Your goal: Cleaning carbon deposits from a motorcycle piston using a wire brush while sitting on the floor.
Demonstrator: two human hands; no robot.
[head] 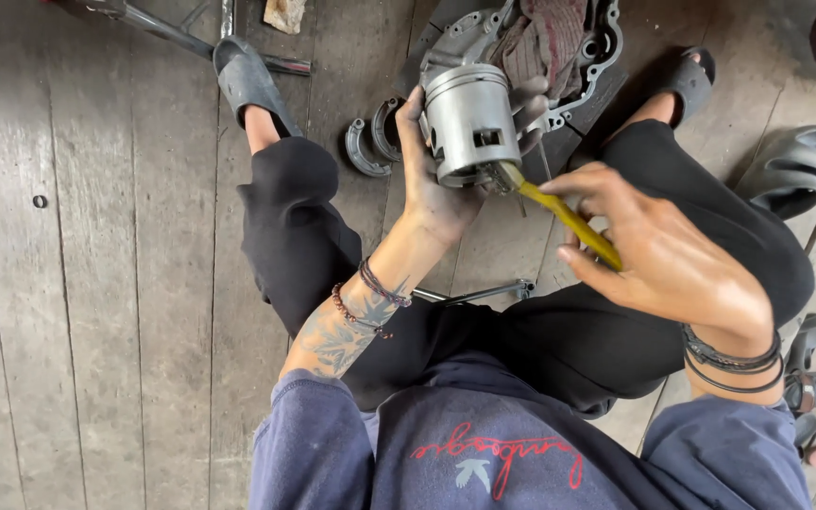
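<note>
My left hand [432, 179] grips a grey metal piston [469, 123], held upright in front of me above my lap. My right hand [658, 250] holds a yellow-handled brush [569, 222], its bristle end pressed against the lower skirt of the piston. Both wrists carry bracelets, and the left forearm is tattooed. I squat on a wooden plank floor with black trousers and grey sandals.
A grey engine casing [597, 47] with a dark red rag [545, 38] in it lies just beyond the piston. Curved brake shoes [370, 142] rest on the floor to its left. A metal tool [484, 293] lies between my legs. Sandals [790, 165] sit at right.
</note>
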